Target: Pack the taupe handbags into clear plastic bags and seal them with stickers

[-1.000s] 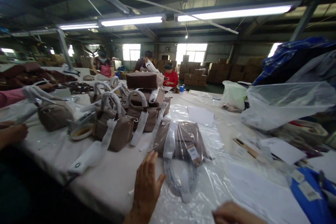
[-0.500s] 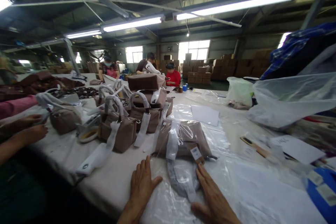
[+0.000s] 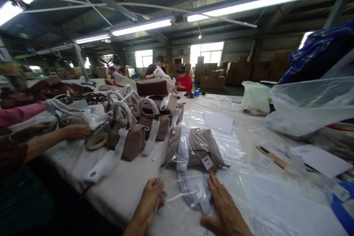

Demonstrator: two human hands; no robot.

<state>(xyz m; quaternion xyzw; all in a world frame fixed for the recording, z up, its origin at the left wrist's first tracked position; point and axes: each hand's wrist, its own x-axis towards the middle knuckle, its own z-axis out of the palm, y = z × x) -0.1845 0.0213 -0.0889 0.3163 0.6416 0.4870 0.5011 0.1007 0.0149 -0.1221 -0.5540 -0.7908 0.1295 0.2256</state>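
Note:
A taupe handbag [image 3: 197,142] lies in a clear plastic bag [image 3: 171,199], its wrapped handle [image 3: 195,188] pointing toward me. A brown tag with a white label [image 3: 207,162] rests on the handbag's lower right. My left hand [image 3: 151,202] is closed on the left edge of the plastic, left of the handle. Flat on the plastic right of the handle, my right hand [image 3: 225,206] has its fingers stretched out, the fingertips just below the tag.
Several taupe handbags [image 3: 128,142] stand at centre left, beside a tape roll [image 3: 97,141] and a white device [image 3: 101,167]. Another person's hand [image 3: 79,132] reaches in from the left. A wooden-handled brush [image 3: 272,156] and paper [image 3: 322,158] lie right.
My left hand has gone from spread flat to closed on the plastic edge. My right hand has barely moved. The other person's hand has reached farther right, toward the tape roll.

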